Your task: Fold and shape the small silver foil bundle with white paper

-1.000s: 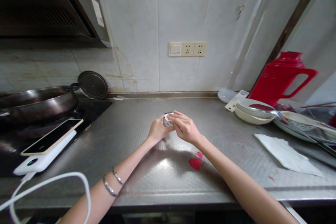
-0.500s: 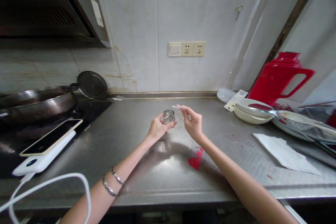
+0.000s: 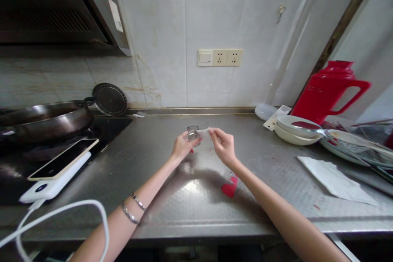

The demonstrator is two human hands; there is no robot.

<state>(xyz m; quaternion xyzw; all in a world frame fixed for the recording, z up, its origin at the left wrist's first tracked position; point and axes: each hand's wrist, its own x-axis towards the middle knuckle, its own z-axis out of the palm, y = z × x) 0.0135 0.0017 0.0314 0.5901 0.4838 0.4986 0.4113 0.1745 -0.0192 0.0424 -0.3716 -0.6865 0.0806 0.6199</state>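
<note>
My left hand (image 3: pixel 183 145) holds a small clear glass jar (image 3: pixel 193 132) between thumb and fingers, above the metal counter (image 3: pixel 166 213). Just to its right, my right hand (image 3: pixel 222 142) pinches a thin whitish strip (image 3: pixel 203 131), whose left end reaches the jar. What the strip is made of is too small to tell. A torn red piece (image 3: pixel 229 188) lies on the counter below my right hand, and a smaller red bit (image 3: pixel 192 151) shows beside my left hand.
On the left are a steel pan (image 3: pixel 52 122), a phone (image 3: pixel 64 159) on a white power bank (image 3: pixel 55 184) and a looping white cable (image 3: pixel 92 202). At right stand a red thermos (image 3: pixel 325 94), stacked bowls (image 3: pixel 297 133), plates (image 3: pixel 350 147) and a white tissue (image 3: pixel 334 180).
The jar in my left hand has shifted slightly left and appears more tilted. My right hand has lowered a little, and the strip's left end now meets the jar.
</note>
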